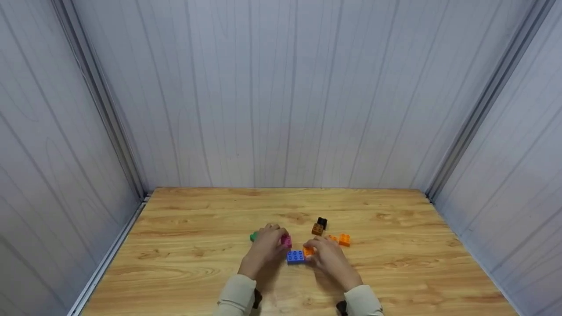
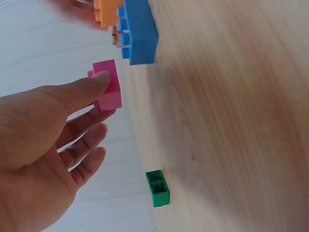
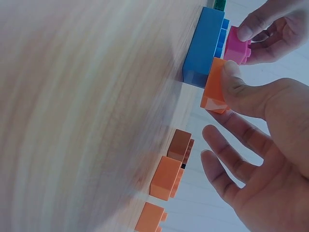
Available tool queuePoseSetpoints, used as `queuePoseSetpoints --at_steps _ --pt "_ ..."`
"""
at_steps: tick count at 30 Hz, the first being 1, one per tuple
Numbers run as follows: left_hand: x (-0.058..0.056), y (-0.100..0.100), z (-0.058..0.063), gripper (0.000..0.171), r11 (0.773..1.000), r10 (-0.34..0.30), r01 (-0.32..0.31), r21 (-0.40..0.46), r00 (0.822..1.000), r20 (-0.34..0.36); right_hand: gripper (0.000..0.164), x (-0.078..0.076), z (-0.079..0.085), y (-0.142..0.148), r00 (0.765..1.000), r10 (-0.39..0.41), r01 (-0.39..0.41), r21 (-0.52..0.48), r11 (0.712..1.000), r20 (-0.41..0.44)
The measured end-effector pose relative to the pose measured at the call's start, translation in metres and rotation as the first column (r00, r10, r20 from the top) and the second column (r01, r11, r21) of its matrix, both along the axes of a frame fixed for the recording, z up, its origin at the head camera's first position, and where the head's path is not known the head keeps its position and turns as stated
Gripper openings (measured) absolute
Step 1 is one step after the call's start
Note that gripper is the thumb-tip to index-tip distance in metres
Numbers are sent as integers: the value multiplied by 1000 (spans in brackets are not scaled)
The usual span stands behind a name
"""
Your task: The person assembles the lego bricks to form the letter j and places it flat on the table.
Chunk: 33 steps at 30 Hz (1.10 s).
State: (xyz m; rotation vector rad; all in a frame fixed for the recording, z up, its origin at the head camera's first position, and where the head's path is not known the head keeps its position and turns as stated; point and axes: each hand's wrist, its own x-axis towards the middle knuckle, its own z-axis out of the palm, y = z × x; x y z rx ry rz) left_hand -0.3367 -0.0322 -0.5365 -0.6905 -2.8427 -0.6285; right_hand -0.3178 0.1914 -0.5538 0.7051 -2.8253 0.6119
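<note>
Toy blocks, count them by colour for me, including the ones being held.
Orange blocks: 3
Pink block: 1
Blue block: 1
Green block: 1
Brown block: 1
Black block: 1
Total: 8

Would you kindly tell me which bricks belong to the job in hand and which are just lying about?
In use, apparently:
pink brick, in left hand
orange brick, in right hand
blue brick, beside it

Lying about:
green brick
brown brick
black brick
two loose orange bricks

Pink brick [image 2: 111, 96], orange brick [image 3: 214, 87]: 2 held (studs up).
</note>
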Motion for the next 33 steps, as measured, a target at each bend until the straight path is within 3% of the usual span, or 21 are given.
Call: queuePoseSetpoints --at_steps 6,13,24,33 --pt "6 1 1 18 1000 -24 24 -16 1000 9 23 -2 0 1 1000 -1 1 10 1000 5" --pt "10 0 -1 8 999 -36 36 0 995 88 25 -1 0 0 999 -13 13 -2 1000 44" --pt "15 -3 -5 14 997 -73 72 -32 997 -15 25 0 -2 1 1000 2 -2 -23 1000 -6" --pt "18 -1 -5 15 997 -61 61 -51 998 3 25 0 -2 0 1000 -6 7 -18 1000 22"
